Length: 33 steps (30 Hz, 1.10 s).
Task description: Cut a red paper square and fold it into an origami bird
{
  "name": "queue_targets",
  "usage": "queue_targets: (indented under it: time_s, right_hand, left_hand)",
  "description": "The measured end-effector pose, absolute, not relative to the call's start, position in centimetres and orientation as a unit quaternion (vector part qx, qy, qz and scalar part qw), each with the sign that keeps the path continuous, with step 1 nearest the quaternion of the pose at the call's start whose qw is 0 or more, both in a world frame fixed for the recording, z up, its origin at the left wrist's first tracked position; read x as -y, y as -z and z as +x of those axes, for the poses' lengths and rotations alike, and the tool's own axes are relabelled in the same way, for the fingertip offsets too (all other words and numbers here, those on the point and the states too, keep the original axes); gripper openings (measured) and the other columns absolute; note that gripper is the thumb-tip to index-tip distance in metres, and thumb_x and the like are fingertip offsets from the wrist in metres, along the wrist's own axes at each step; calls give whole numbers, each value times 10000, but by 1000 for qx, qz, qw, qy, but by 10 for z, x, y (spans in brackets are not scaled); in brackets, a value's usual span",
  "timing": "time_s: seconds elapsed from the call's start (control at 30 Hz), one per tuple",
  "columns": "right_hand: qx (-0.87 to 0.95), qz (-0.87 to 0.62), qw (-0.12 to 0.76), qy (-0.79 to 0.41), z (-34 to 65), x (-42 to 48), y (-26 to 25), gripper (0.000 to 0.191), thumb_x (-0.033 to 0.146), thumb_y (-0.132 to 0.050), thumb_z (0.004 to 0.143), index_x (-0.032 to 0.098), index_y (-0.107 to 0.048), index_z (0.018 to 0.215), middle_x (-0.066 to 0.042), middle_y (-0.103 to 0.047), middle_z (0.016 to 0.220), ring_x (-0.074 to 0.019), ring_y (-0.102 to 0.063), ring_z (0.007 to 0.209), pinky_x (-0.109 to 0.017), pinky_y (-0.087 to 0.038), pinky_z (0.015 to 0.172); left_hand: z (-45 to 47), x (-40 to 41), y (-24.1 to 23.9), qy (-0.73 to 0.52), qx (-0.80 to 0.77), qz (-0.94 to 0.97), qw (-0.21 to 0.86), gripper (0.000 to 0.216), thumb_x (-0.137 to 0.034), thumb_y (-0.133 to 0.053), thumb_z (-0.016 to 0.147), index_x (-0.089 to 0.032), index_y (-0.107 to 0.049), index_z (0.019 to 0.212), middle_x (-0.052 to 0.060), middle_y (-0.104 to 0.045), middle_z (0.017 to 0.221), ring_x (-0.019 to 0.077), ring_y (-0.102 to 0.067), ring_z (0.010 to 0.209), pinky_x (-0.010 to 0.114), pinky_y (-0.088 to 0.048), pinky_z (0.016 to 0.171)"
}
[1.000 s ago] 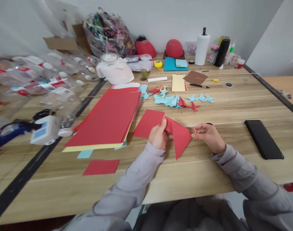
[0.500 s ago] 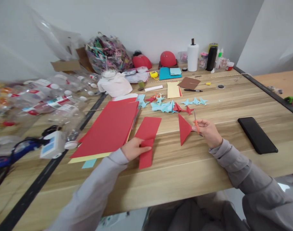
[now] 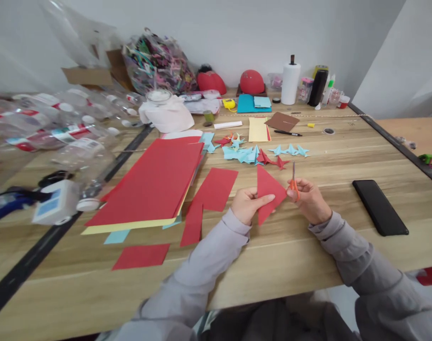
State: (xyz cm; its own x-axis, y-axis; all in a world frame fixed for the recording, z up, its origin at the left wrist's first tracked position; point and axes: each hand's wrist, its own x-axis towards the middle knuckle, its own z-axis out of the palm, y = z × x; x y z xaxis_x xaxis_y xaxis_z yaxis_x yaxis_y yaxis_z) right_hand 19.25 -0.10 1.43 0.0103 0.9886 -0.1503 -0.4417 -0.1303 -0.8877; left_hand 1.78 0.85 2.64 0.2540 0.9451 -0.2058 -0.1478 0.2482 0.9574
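A folded red paper triangle (image 3: 266,182) is held in my left hand (image 3: 247,205), thumb on top and fingers underneath. In my right hand (image 3: 311,201) is a pair of scissors (image 3: 293,183) with orange handles, blades pointing up and away from me. The triangle's right corner meets the fingertips of my right hand. Left of my hands lie a red paper rectangle (image 3: 219,189), a narrow red strip (image 3: 192,225) against its lower edge, and a separate red piece (image 3: 141,256) nearer the table's front. Large red sheets (image 3: 148,184) are stacked further left, over yellow and blue paper.
Folded blue paper shapes (image 3: 240,154) and red ones (image 3: 273,159) lie beyond my hands. A black phone (image 3: 380,207) is at the right. Plastic bottles (image 3: 84,154) and a white box (image 3: 56,202) with a cable crowd the left. A pen (image 3: 288,133) lies by brown paper (image 3: 283,121).
My left hand has let go of the red strip, moved right and taken hold of the triangle. The strip now lies on the table. My right hand keeps the scissors, which have turned more upright.
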Motion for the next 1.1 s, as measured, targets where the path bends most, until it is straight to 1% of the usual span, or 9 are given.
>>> queue_targets:
  time_s: [0.03, 0.13, 0.23, 0.3, 0.4, 0.53, 0.67, 0.77, 1.1]
  right_hand:
    - [328, -430, 580, -609, 193, 1, -14, 376, 217, -867, 465, 194, -655, 775, 49, -621, 592, -75, -492, 510, -227, -349, 493]
    - [334, -455, 600, -567, 194, 1, -12, 361, 233, -857, 507, 206, -668, 813, 57, -611, 583, -67, -474, 492, -223, -348, 487]
    - [369, -459, 585, -557, 191, 4, -11, 371, 240, -854, 533, 213, -685, 862, 28, -666, 678, -98, -552, 581, -246, -428, 561]
    - [385, -454, 549, -586, 188, 7, -10, 365, 252, -863, 524, 203, -690, 842, 11, -683, 700, -123, -586, 620, -276, -469, 610]
    - [407, -457, 515, -600, 184, 13, -10, 355, 250, -880, 490, 191, -682, 778, 11, -674, 650, -130, -588, 594, -285, -482, 597]
    - [448, -478, 507, -560, 183, 15, -16, 349, 289, -863, 536, 185, -669, 806, 27, -632, 598, -107, -542, 539, -254, -444, 532]
    - [506, -460, 477, -551, 184, 15, -22, 381, 333, -852, 550, 182, -642, 831, 19, -623, 654, -108, -540, 585, -248, -437, 539]
    - [551, -470, 444, -528, 186, 15, -24, 397, 331, -850, 548, 178, -656, 859, 33, -572, 646, -90, -484, 545, -242, -410, 504]
    - [624, -518, 411, -416, 191, 15, -20, 387, 301, -804, 596, 149, -709, 940, -19, -627, 712, -112, -496, 596, -267, -425, 552]
  left_hand:
    - [19, -10, -20, -430, -439, 425, 664, 406, -384, -858, 472, -106, -723, 735, 83, -708, 644, 192, -628, 521, 338, -533, 520]
    - [11, -11, -7, -437, -433, 401, 679, 372, -344, -867, 477, -101, -730, 722, 89, -701, 591, 201, -638, 490, 314, -521, 469]
    - [5, -7, -4, -405, -417, 407, 704, 368, -358, -857, 509, -97, -736, 739, 100, -701, 583, 205, -643, 485, 313, -521, 469]
    - [6, -4, -3, -390, -405, 423, 710, 354, -366, -846, 536, -101, -740, 746, 97, -707, 598, 200, -643, 496, 317, -528, 491]
    - [11, 0, -2, -423, -405, 445, 677, 283, -329, -835, 565, -123, -749, 739, 86, -739, 706, 183, -664, 590, 295, -537, 577]
    - [13, 1, -3, -475, -419, 438, 638, 226, -319, -811, 608, -143, -755, 739, 63, -749, 740, 156, -659, 622, 260, -522, 602]
    - [9, -5, -3, -541, -419, 418, 597, 217, -324, -819, 595, -157, -756, 719, 48, -752, 736, 149, -660, 625, 259, -531, 620]
    - [4, -10, -3, -571, -415, 416, 573, 221, -321, -828, 580, -169, -759, 725, 41, -756, 749, 153, -669, 646, 268, -545, 652]
    - [-5, -14, -5, -553, -411, 460, 560, 237, -317, -830, 572, -160, -760, 735, 60, -760, 780, 188, -690, 690, 297, -563, 670]
